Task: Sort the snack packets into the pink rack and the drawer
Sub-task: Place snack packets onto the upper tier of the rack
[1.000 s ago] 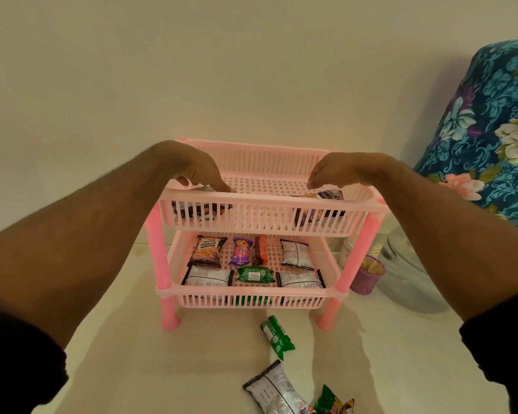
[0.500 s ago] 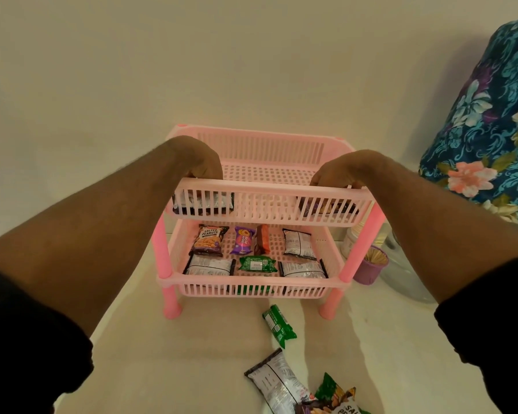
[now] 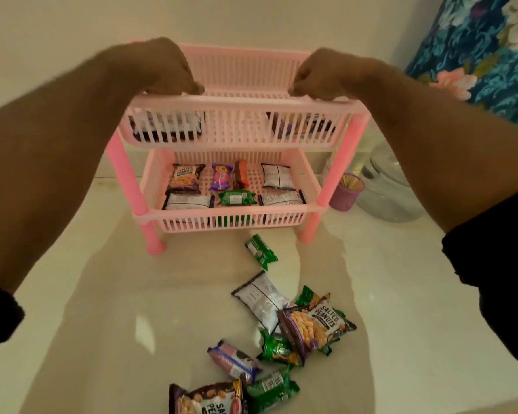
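Observation:
The two-tier pink rack [image 3: 237,103] stands at the back of the pale counter. My left hand [image 3: 162,70] and my right hand [image 3: 320,74] hover at the top tier's front rim, fingers curled, fingertips touching it, nothing visible in them. Below them in the top tier lie a dark packet [image 3: 165,127] at the left and a purple-dark packet [image 3: 299,127] at the right. The lower tier [image 3: 222,216] holds several packets. Loose on the counter in front lie a green packet [image 3: 260,255], a white packet [image 3: 260,303], a salted peanuts packet [image 3: 314,327] and several more. No drawer is in view.
A purple cup of toothpicks [image 3: 347,189] and a clear rounded container [image 3: 392,192] stand right of the rack. A blue floral cloth [image 3: 476,46] fills the upper right corner. The wall is directly behind the rack.
Both hands came up out of the top tier to its front rim, leaving a packet at each end. The view tilted down, showing more loose packets.

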`<state>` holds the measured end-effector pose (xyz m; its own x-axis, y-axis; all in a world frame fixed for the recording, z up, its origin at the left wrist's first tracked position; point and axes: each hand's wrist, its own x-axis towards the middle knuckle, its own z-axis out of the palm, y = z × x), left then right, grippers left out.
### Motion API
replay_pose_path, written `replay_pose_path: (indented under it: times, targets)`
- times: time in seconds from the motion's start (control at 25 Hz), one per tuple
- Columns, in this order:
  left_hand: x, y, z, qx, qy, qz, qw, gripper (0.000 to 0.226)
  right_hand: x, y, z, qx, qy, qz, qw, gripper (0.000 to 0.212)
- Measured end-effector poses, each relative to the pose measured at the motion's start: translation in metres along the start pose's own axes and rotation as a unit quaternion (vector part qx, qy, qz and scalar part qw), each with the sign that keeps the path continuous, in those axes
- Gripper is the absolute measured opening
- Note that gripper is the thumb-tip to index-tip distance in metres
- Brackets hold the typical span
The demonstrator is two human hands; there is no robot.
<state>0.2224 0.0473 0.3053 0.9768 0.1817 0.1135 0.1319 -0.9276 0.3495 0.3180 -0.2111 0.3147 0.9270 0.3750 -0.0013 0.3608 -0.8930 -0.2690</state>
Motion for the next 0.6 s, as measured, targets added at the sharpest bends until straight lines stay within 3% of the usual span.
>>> replay_pose_path:
  times: [0.16, 0.28, 0.44, 0.6]
  targets:
    - [-0.020, 0.017, 0.013, -0.076, 0.186, 0.151, 0.968, 0.031, -0.033, 0.002, 0.005, 0.028, 0.214, -0.088, 0.972, 0.026]
    - [-0.055, 0.030, 0.042, -0.126, 0.241, 0.248, 0.930, 0.027, -0.071, 0.003, 0.018, 0.062, 0.275, -0.109, 0.953, 0.027]
    - [-0.101, 0.027, 0.103, -0.150, 0.166, 0.330, 0.917, 0.030, -0.128, 0.015, 0.064, 0.131, 0.259, -0.107, 0.951, 0.018]
    - [-0.144, 0.008, 0.198, -0.119, -0.035, 0.305, 0.944, 0.035, -0.191, 0.043, 0.143, 0.195, 0.096, -0.070, 0.974, 0.013]
